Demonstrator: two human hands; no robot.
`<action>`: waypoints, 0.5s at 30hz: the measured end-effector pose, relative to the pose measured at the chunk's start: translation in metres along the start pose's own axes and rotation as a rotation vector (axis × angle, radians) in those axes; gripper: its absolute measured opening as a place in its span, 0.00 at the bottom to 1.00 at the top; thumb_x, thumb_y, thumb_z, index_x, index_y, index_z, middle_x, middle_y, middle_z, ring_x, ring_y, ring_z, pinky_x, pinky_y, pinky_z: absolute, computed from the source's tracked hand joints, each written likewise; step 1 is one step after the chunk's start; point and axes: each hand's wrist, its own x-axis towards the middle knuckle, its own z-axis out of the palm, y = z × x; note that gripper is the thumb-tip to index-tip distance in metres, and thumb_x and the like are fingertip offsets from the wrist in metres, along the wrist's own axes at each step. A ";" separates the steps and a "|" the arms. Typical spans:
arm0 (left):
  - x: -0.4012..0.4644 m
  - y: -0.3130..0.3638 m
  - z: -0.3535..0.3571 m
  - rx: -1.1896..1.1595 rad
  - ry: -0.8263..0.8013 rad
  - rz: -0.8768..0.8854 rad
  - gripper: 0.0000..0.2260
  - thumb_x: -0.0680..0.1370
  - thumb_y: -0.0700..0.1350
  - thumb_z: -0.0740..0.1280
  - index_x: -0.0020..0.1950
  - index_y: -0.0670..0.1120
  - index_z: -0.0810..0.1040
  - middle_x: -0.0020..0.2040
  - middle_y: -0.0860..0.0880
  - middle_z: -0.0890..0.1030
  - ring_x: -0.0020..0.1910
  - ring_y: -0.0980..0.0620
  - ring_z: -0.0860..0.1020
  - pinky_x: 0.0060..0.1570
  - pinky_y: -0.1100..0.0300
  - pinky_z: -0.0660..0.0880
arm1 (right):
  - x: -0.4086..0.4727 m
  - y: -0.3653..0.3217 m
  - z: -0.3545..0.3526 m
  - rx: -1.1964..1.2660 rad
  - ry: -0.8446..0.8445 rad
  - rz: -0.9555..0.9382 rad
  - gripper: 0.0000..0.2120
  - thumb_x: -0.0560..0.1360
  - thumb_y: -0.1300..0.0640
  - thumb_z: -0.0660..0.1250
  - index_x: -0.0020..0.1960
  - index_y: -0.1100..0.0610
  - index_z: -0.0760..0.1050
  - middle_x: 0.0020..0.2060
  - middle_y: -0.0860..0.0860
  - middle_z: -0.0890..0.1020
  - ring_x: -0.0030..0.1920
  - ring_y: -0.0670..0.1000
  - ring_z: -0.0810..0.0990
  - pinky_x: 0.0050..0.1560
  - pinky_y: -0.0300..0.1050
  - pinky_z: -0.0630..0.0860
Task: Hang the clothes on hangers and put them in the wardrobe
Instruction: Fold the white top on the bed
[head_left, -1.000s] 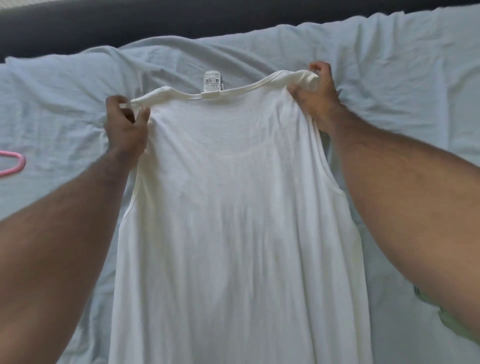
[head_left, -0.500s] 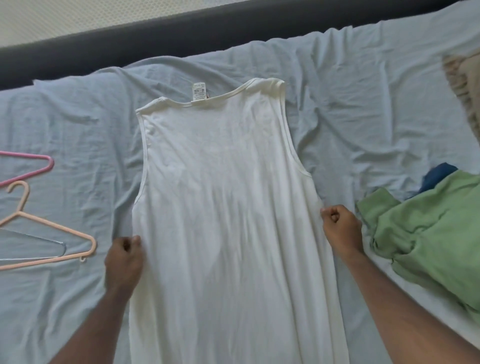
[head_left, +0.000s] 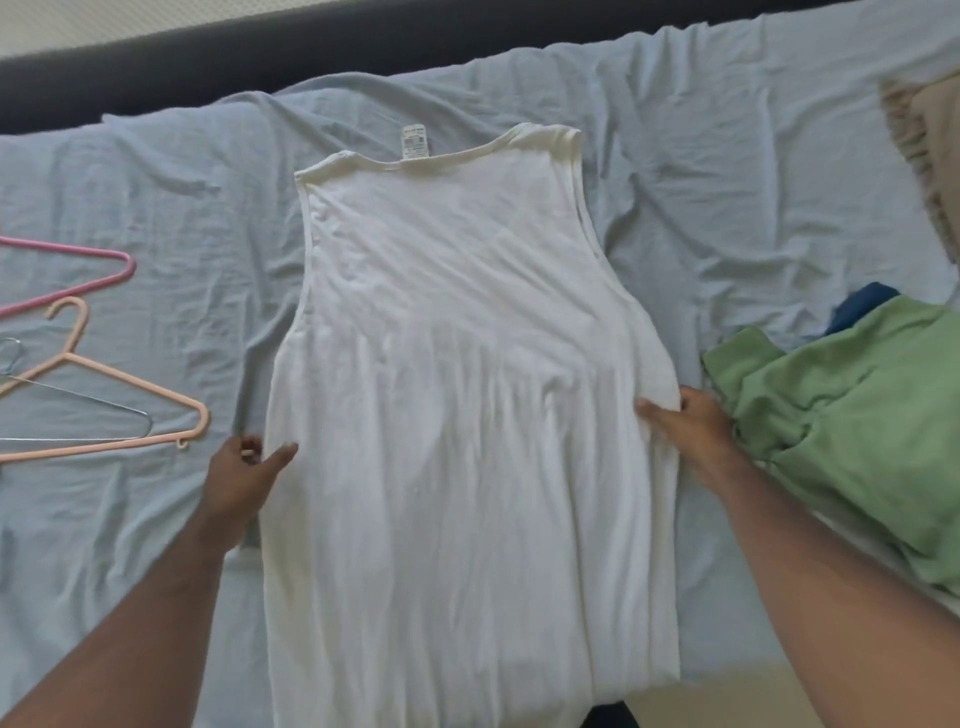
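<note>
Head view: the white sleeveless cotton top (head_left: 457, 395) lies flat on the pale blue wrinkled bedsheet (head_left: 727, 171), its long axis running from 12 o'clock, where the neck and label are, to 6 o'clock, where the hem hangs over the bed edge.

The left hand (head_left: 244, 478) is at the left side seam, at about 8 o'clock; its thumb lies on the cloth and its fingers seem curled at the edge, so I judge a light pinch.

The right hand (head_left: 685, 431) pinches the right seam at about 4 o'clock.

The peach plastic hanger (head_left: 104, 405) lies at 9 o'clock, just beside the left hand, so this hand is nearer to it.
</note>
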 end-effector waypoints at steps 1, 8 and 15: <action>-0.010 -0.004 0.005 0.083 0.011 0.020 0.17 0.73 0.41 0.77 0.58 0.39 0.76 0.47 0.39 0.80 0.45 0.40 0.80 0.39 0.53 0.74 | -0.007 0.010 -0.005 -0.054 -0.014 0.010 0.10 0.71 0.54 0.79 0.48 0.57 0.82 0.41 0.54 0.84 0.41 0.54 0.82 0.44 0.47 0.78; -0.092 -0.007 0.067 0.671 0.314 0.483 0.32 0.67 0.40 0.78 0.67 0.43 0.70 0.64 0.36 0.69 0.63 0.34 0.68 0.57 0.36 0.65 | -0.076 0.086 -0.015 -0.070 -0.150 0.140 0.07 0.70 0.54 0.79 0.41 0.52 0.81 0.39 0.50 0.86 0.42 0.52 0.84 0.47 0.48 0.81; -0.172 0.021 0.180 0.763 -0.092 1.106 0.10 0.73 0.40 0.76 0.51 0.47 0.80 0.47 0.49 0.78 0.50 0.43 0.76 0.46 0.48 0.65 | -0.147 0.138 -0.009 -0.010 -0.141 0.124 0.06 0.76 0.53 0.74 0.47 0.56 0.83 0.39 0.48 0.85 0.41 0.49 0.83 0.40 0.40 0.75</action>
